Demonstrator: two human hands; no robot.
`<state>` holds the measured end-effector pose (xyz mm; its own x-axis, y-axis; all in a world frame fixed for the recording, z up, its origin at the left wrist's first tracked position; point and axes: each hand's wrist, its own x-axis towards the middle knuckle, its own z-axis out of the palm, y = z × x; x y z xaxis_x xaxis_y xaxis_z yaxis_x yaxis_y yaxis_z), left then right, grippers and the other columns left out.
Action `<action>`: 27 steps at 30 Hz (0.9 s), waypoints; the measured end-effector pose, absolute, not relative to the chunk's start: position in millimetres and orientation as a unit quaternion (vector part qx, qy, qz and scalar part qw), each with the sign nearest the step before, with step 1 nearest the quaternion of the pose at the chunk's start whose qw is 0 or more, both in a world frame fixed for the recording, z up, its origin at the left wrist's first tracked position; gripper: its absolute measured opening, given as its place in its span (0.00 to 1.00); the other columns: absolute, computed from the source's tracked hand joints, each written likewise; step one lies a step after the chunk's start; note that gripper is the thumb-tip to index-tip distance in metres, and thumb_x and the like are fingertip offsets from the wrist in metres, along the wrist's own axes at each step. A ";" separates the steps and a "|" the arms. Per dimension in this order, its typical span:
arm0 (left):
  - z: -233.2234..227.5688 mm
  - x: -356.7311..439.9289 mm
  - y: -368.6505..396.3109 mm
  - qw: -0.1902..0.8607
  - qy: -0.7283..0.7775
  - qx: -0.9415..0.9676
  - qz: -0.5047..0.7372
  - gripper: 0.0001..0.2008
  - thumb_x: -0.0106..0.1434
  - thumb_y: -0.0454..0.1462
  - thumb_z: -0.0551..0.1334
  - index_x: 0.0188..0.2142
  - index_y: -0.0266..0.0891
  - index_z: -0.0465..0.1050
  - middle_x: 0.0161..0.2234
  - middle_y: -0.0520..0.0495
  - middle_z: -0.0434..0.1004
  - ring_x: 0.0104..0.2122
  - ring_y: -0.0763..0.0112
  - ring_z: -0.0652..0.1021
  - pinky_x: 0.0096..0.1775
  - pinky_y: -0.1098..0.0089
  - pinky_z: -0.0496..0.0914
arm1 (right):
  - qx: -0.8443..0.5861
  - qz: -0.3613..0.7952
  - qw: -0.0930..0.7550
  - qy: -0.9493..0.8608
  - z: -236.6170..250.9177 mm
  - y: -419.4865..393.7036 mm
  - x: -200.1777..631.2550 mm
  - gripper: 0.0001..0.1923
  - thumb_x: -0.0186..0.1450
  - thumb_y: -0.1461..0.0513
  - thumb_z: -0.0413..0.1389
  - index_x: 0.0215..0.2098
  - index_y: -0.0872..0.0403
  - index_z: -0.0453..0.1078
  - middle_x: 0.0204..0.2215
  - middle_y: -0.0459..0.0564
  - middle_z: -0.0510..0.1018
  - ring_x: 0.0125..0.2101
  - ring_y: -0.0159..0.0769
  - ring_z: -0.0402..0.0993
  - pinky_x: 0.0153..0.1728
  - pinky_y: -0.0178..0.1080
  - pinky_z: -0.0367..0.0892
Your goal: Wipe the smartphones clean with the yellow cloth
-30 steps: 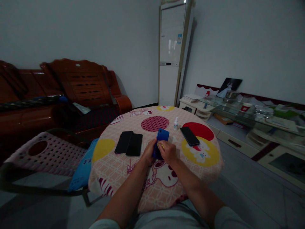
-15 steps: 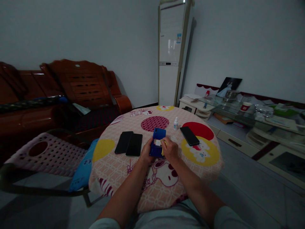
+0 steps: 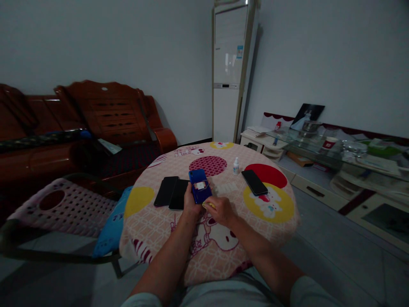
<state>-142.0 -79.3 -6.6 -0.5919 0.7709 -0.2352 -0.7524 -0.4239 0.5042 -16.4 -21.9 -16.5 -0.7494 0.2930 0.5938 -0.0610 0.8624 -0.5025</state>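
Note:
My left hand (image 3: 191,204) holds a blue phone (image 3: 200,186) by its lower end, back side up, with a small pale sticker on it. The phone is tilted above the round table (image 3: 153,230), over the edge of two black phones (image 3: 173,192) lying side by side. My right hand (image 3: 220,210) is just right of the blue phone and pinches a small yellow cloth (image 3: 208,205). A third black phone (image 3: 254,182) lies on the table's right side, near a small white bottle (image 3: 236,166).
The table wears a pink cartoon-print cloth. A pink perforated chair (image 3: 57,204) with a blue cushion (image 3: 110,226) stands at the left, a wooden sofa (image 3: 83,123) behind it. A tall white air conditioner (image 3: 228,72) is in the corner; a cluttered glass TV stand (image 3: 335,157) runs along the right.
My left hand has carried the blue phone leftward and tilted it over the two black phones. My right hand came off the phone's back and dropped lower with the cloth.

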 end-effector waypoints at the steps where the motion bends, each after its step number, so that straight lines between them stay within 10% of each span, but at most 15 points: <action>1: -5.4 -141.6 -79.5 0.446 0.284 0.016 0.848 0.29 0.67 0.52 0.46 0.46 0.31 0.73 0.36 0.35 0.79 0.36 0.58 0.80 0.40 0.58 0.74 | -0.064 0.270 0.360 -0.891 -16.5 -20.5 -16.6 0.10 0.67 0.61 0.50 0.36 0.52 0.74 0.30 0.47 0.80 0.30 0.31 0.76 0.33 0.30 0.64; 11: -5.6 -132.5 -72.7 0.443 0.317 0.069 0.836 0.15 0.63 0.39 0.59 0.48 0.36 0.73 0.33 0.46 0.78 0.30 0.70 0.78 0.35 0.71 0.73 | -0.192 0.316 0.404 -0.836 -11.2 -13.2 -17.5 0.14 0.63 0.52 0.55 0.29 0.53 0.75 0.26 0.47 0.79 0.27 0.32 0.73 0.30 0.32 0.63; 16: -14.5 -132.1 -71.3 0.387 0.373 0.124 0.834 0.32 0.48 0.25 0.67 0.53 0.43 0.69 0.38 0.50 0.79 0.32 0.74 0.79 0.37 0.75 0.71 | -0.226 0.294 0.401 -0.837 -15.3 -12.7 -18.4 0.16 0.62 0.50 0.55 0.27 0.54 0.74 0.21 0.45 0.75 0.22 0.31 0.67 0.26 0.32 0.58; 27: -12.8 -131.3 -72.4 0.352 0.401 0.120 0.837 0.22 0.46 0.27 0.69 0.43 0.37 0.76 0.36 0.47 0.81 0.38 0.66 0.80 0.43 0.68 0.72 | -0.269 0.389 0.400 -0.785 -25.6 9.6 -20.3 0.19 0.61 0.53 0.50 0.18 0.54 0.65 0.13 0.40 0.59 0.18 0.29 0.56 0.21 0.32 0.50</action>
